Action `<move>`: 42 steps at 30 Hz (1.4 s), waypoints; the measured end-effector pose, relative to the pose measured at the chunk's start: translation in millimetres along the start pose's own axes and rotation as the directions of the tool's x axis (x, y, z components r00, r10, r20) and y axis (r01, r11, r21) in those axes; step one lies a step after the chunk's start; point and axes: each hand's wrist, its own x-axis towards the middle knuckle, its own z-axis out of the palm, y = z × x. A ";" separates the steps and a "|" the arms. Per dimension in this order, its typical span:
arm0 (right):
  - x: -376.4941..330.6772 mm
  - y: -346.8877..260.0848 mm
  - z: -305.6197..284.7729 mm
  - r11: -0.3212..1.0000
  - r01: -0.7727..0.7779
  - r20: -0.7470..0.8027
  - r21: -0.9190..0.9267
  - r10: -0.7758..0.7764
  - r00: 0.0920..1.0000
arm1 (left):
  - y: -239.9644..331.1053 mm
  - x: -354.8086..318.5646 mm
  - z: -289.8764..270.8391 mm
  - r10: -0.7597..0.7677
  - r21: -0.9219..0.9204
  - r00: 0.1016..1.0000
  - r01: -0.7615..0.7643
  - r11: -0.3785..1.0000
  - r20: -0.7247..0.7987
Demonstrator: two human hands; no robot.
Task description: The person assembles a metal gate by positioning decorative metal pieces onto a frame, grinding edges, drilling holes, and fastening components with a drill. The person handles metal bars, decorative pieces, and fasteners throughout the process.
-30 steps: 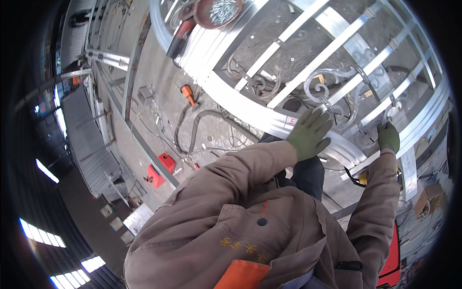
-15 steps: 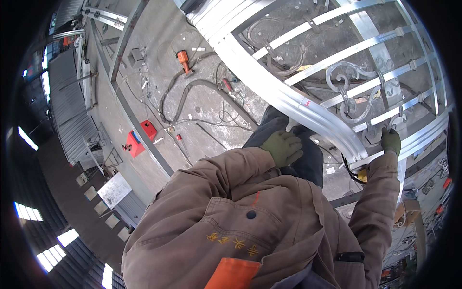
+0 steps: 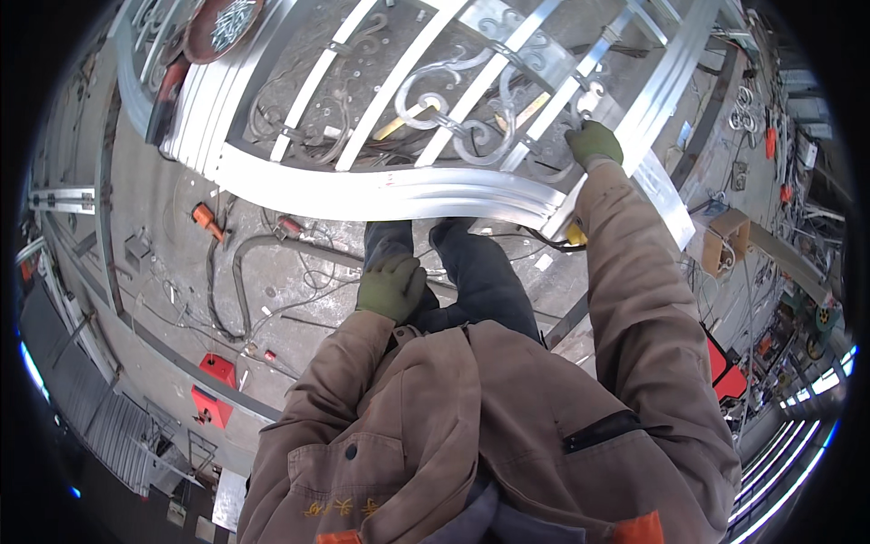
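A silvery metal gate frame [image 3: 381, 192] with a wavy near rail lies in front of me, crossed by flat bars and fitted with curled scrolls [image 3: 485, 136]. My right hand [image 3: 595, 145], in a green glove, reaches to the frame's right end. Its fingers are bent at a small metal scroll [image 3: 587, 98] beside the right rail; the fingertips are partly hidden. My left hand [image 3: 391, 288], also gloved in green, rests on my left thigh. Its fingers lie flat and hold nothing.
A brown bowl of screws [image 3: 232, 29] sits on the frame's far left. On the floor are an orange power tool [image 3: 207, 220], a thick dark hose [image 3: 237, 281], thin cables and a red box [image 3: 214, 379]. A cardboard box [image 3: 725, 240] stands at right.
My view has swung to the right, so the gate appears further left and the bowl of screws has come into sight. My left hand stays on my thigh, my right at the frame's end.
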 end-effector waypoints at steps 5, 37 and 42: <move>-8.7 -4.4 -5.0 0.998 -0.060 -0.002 -0.017 0.060 0.998 | -1.9 -6.0 8.4 -0.043 0.033 0.997 0.041 0.999 0.065; 46.9 59.2 47.2 0.982 0.188 -0.157 0.033 -0.181 0.971 | -389.3 -89.9 -9.2 -0.937 0.197 0.329 0.917 0.347 0.119; 54.6 86.9 52.2 0.888 0.043 -0.044 0.458 -0.025 0.999 | -525.8 -53.9 13.7 -0.909 0.238 0.408 0.894 0.380 -0.080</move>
